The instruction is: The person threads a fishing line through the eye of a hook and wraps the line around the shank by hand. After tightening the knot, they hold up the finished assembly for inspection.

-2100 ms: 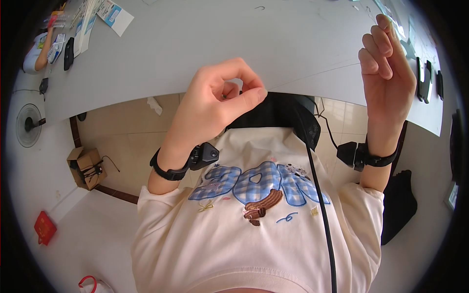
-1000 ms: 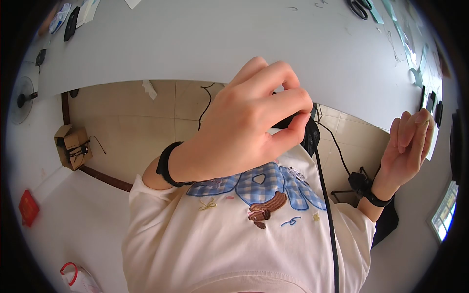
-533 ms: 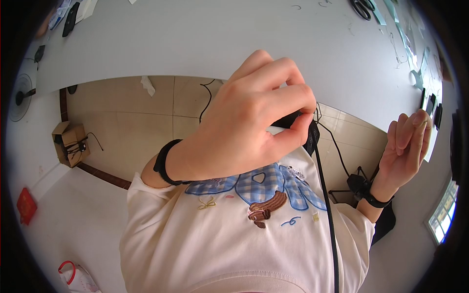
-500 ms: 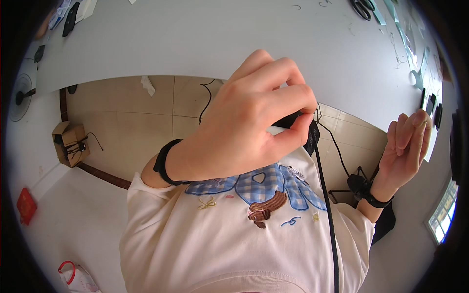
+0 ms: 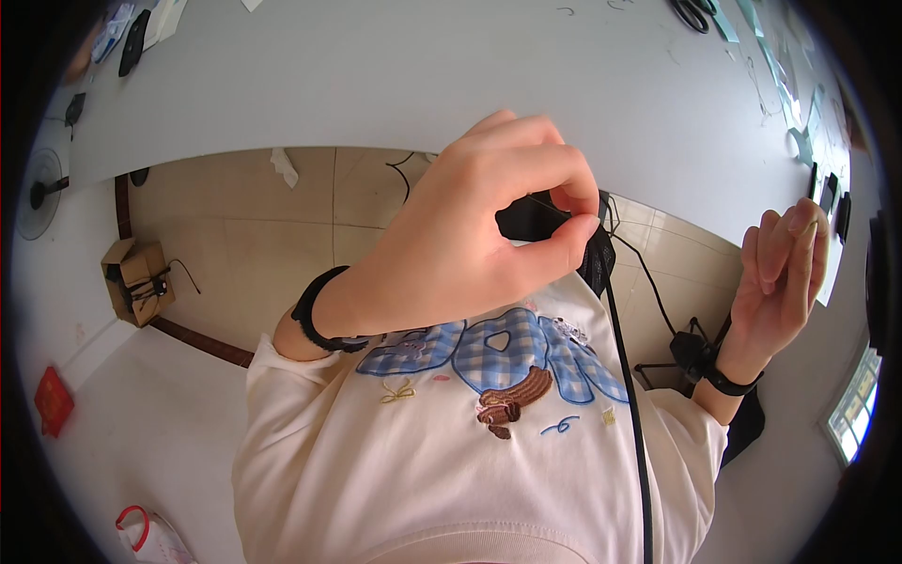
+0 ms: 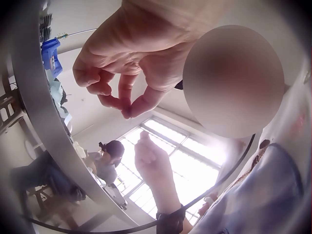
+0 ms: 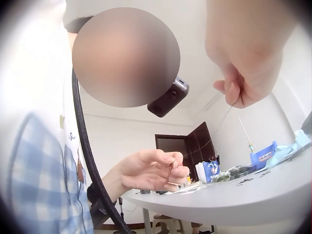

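Observation:
In the head view my left hand (image 5: 470, 221) is raised before the table's front edge, thumb and forefinger tips together in a loop. My right hand (image 5: 782, 268) is up at the far right, its thumb and forefinger pinched. A thin thread (image 7: 226, 115) leaves the right hand's fingertips (image 7: 234, 100) in the right wrist view and curves toward the left hand (image 7: 153, 170), which pinches it. The left wrist view has the left hand (image 6: 141, 58) above and the right hand (image 6: 155, 168) below. Whether a needle is held, I cannot tell.
Black scissors (image 5: 692, 14) and pale blue strips (image 5: 801, 146) lie on the table (image 5: 376, 80), with loose thread bits nearby. A black cable (image 5: 631, 423) hangs over the shirt. A blue holder (image 7: 264, 155) stands on the table. Another person (image 6: 108, 158) is in the background.
Over two seconds my left hand has come right and closer, and my right hand has dropped and gone outward. Most recently the left hand has turned, showing a wider gap inside its finger loop.

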The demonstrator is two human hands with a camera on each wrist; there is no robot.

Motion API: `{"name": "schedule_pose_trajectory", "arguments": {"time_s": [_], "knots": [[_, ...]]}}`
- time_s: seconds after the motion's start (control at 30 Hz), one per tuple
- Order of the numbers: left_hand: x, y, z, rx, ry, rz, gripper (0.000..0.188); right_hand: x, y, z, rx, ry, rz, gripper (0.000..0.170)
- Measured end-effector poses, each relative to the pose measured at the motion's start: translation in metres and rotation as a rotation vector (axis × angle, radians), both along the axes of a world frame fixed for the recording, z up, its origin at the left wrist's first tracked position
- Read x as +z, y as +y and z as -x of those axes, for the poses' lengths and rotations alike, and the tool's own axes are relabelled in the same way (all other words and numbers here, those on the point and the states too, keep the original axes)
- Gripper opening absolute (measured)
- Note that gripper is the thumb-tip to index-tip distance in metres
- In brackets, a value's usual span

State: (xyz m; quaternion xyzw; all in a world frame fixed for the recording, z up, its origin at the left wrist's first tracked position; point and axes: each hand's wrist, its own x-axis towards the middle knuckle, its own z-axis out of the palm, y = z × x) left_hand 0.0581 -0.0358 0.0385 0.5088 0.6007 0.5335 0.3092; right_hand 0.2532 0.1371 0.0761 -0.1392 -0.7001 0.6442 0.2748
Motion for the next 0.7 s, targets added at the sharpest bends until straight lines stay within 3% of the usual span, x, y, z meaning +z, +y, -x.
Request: {"name": "schedule_pose_trajectory", "arguments": {"time_s": [0.13,0.7], "knots": [[-0.0026,0.0006,0.0061,-0.015,-0.085,0.018,0.007,-0.0010,0.0010,0.0079,-0.001,-0.023,-0.031,0.023],[0.0002,0.0000,0.0061,-0.019,0.022,0.018,0.009,-0.0025,0.0078,0.0107,-0.057,-0.043,-0.042,0.022]]}}
